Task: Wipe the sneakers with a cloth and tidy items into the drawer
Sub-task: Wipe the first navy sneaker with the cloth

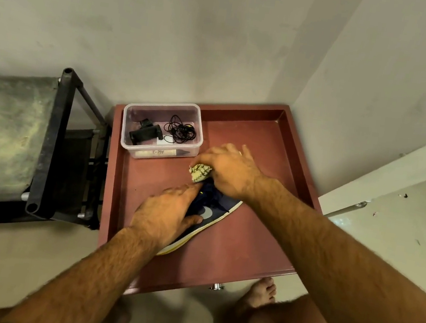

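Observation:
A dark blue sneaker (208,212) with a pale sole lies on its side in the open reddish-brown drawer (255,239). My left hand (168,215) grips the sneaker near its heel, thumb on the side panel. My right hand (230,168) holds a bunched yellow patterned cloth (199,171) and presses it against the sneaker's toe end. The toe itself is hidden under my right hand and the cloth.
A clear plastic box (162,130) at the drawer's back left holds a black phone clip, tangled black cables and a marker. A black metal frame with a grey-green pad (5,136) stands left of the drawer. My bare foot (260,293) is below the drawer front.

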